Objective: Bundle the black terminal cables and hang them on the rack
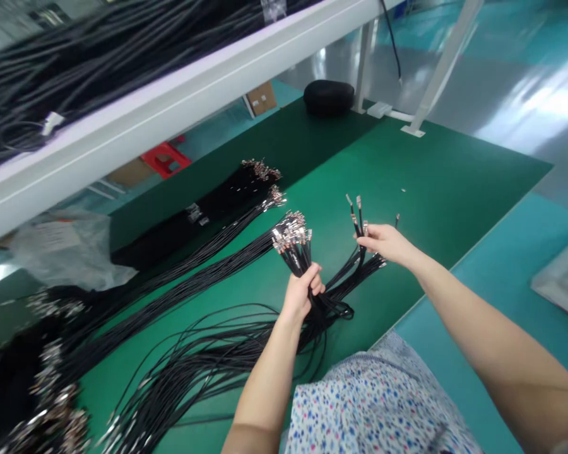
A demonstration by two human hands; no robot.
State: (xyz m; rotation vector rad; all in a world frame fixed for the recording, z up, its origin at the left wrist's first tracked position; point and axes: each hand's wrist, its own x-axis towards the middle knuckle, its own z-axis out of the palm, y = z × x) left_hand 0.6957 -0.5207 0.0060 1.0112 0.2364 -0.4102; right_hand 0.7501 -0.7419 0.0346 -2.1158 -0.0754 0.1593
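My left hand [303, 291] is wrapped round a thick bunch of black cables [297, 258], just below their metal terminals, which fan out above the fist. To the right, my right hand [383, 242] pinches a few black cables [361, 221] whose terminal ends point upward. Beneath and between the hands, more black cables [348, 280] run across the green tabletop, some with ends close under my right hand. The tails of loose cables [203, 362] spread over the table toward the lower left.
Further bundles of terminated cables [194, 265] lie to the left, beside a clear plastic bag [71, 246]. A white shelf beam [180, 107] carrying black cables crosses overhead. A black case [329, 98] sits at the back near a white post [442, 69]. The table's edge [478, 243] runs along the right.
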